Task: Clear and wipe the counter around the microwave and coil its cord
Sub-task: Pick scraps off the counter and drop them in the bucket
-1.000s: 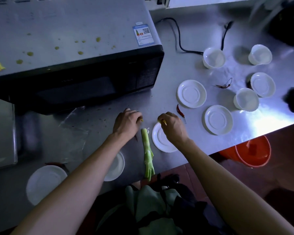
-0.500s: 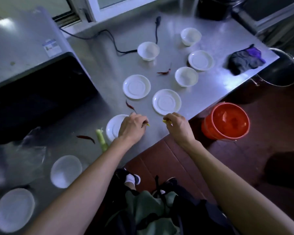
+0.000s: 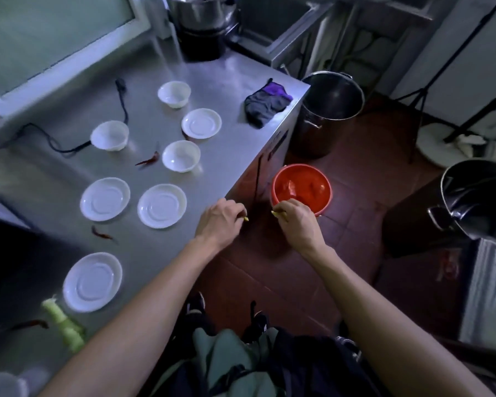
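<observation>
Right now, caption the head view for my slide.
Both hands, left and right, pinch small yellow scraps beside the orange bucket at the steel counter's edge.

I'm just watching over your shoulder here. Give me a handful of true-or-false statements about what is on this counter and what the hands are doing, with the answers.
1. Both hands pinch small yellow scraps. True: the left hand and the right hand each pinch one.
2. The red bucket stands on the counter. False: it is on the floor beside the counter.
3. Three bowls are on the counter. True.
4. The dark cloth lies in a bowl. False: it lies on the counter near its far corner.
5. The cord is coiled. False: it trails loose across the counter.
</observation>
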The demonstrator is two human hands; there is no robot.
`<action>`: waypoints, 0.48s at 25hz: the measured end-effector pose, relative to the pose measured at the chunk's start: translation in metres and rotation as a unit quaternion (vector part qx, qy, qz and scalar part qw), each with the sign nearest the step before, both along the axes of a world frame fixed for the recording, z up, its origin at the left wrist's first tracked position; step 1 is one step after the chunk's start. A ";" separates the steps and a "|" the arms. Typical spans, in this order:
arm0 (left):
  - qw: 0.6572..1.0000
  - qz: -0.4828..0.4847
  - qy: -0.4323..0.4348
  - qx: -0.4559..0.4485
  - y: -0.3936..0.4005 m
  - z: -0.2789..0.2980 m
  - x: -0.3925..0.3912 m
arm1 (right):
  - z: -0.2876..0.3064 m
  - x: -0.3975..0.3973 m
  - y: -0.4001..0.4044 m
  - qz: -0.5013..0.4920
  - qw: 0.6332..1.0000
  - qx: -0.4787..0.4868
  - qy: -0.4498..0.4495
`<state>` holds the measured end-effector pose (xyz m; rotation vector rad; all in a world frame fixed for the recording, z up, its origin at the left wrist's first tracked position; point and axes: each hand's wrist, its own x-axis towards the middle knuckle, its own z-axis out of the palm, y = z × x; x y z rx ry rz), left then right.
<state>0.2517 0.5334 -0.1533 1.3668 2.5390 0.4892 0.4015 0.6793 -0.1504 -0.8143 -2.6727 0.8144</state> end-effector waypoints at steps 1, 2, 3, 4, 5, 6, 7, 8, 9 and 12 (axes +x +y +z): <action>1.000 -0.015 0.003 -0.004 0.011 0.000 0.003 | -0.002 0.006 0.008 -0.012 1.000 0.002 -0.003; 1.000 -0.029 0.005 -0.009 0.021 -0.001 0.004 | -0.005 0.011 0.015 -0.023 1.000 0.000 -0.005; 0.999 -0.043 0.006 -0.014 0.032 -0.003 0.005 | -0.008 0.015 0.022 -0.036 0.999 -0.006 -0.009; 0.998 -0.056 0.004 -0.016 0.042 -0.006 0.005 | -0.012 0.017 0.029 -0.048 0.999 -0.012 -0.016; 0.998 -0.067 0.000 -0.018 0.053 -0.010 0.002 | -0.015 0.017 0.037 -0.056 0.998 -0.017 -0.024; 0.997 -0.077 -0.006 -0.021 0.065 -0.015 -0.002 | -0.019 0.016 0.045 -0.062 0.997 -0.021 -0.033; 0.996 -0.088 -0.014 -0.024 0.078 -0.020 -0.008 | -0.023 0.013 0.054 -0.067 0.997 -0.022 -0.043; 0.994 -0.099 -0.022 -0.028 0.093 -0.025 -0.015 | -0.026 0.009 0.065 -0.076 0.996 -0.022 -0.053; 0.993 -0.107 -0.029 -0.031 0.109 -0.029 -0.024 | -0.028 0.003 0.077 -0.087 0.994 -0.023 -0.064; 0.993 -0.108 -0.040 -0.028 0.152 -0.039 -0.046 | -0.028 -0.013 0.109 -0.100 0.989 -0.027 -0.103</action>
